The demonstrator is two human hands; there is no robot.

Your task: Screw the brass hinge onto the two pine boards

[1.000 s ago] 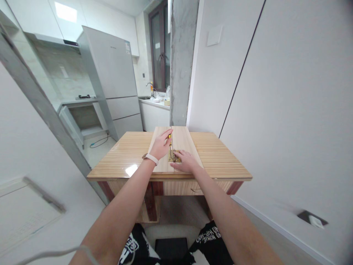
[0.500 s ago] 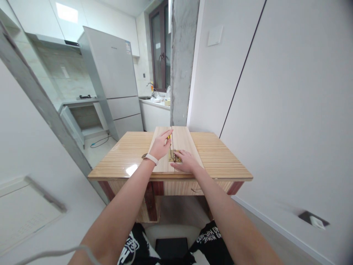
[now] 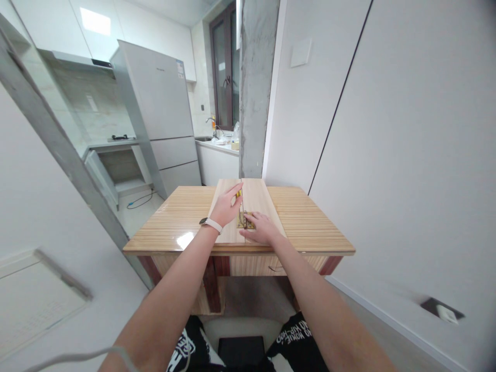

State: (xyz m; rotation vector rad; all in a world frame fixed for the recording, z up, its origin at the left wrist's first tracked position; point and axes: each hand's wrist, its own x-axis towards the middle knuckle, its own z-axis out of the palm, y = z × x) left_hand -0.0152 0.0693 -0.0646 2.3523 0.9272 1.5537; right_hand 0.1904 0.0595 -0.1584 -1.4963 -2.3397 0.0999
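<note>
Two pale wooden boards (image 3: pixel 259 199) lie side by side along the middle of a striped wooden table (image 3: pixel 306 222). A brass hinge (image 3: pixel 245 220) sits over the seam between them. My left hand (image 3: pixel 225 206), with a white band on the wrist, is closed round a yellow-and-black screwdriver (image 3: pixel 239 195) that points down at the hinge. My right hand (image 3: pixel 261 227) lies flat with its fingers spread, pressing on the hinge and the right board.
A grey concrete pillar (image 3: pixel 256 88) stands just behind the table, with a white wall to the right. Beyond on the left are a fridge (image 3: pixel 163 113) and a kitchen counter with a sink (image 3: pixel 217 142). A white cable crosses the lower left corner.
Almost nothing differs: my left hand shifts very slightly with the screwdriver over the hinge, and my right hand stays pressed flat.
</note>
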